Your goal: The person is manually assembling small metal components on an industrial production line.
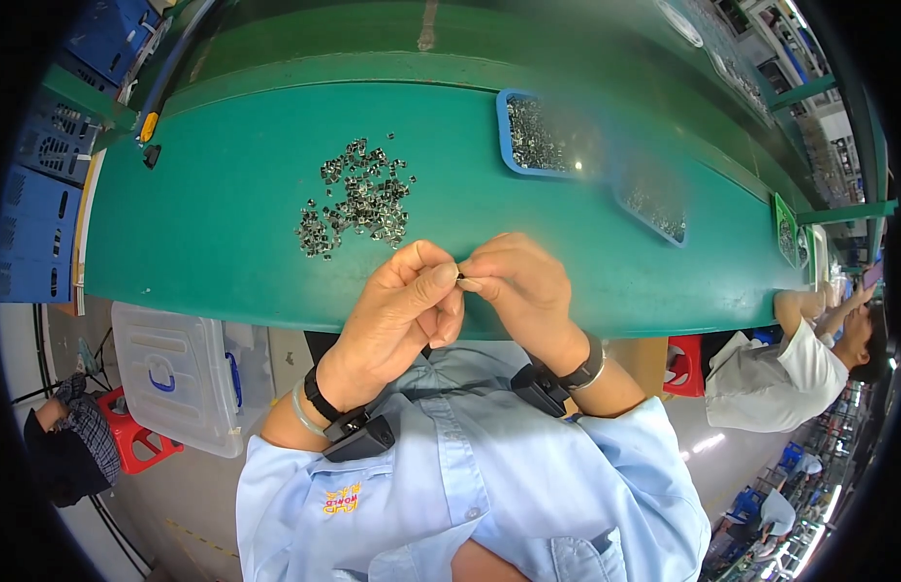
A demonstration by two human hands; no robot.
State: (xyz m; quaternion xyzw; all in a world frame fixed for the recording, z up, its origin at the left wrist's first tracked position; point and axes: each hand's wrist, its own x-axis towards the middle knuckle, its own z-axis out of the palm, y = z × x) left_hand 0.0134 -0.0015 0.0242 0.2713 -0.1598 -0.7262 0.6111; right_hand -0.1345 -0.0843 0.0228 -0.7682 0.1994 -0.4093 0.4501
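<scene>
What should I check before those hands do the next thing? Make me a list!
1. Left hand pinching the small dark part: ok.
2. Right hand gripping that part too: ok.
3. Which way the part faces: cannot tell, too small.
4. Loose metallic pieces lying on the green table: ok, in a scattered heap.
5. Blue tray holding pieces: ok, many inside.
6. Clear view of both trays: not ok, a blurry haze covers some.

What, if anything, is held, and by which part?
A tiny black piece, pinched where left hand and right hand meet; which part is gripped cannot be told.
</scene>
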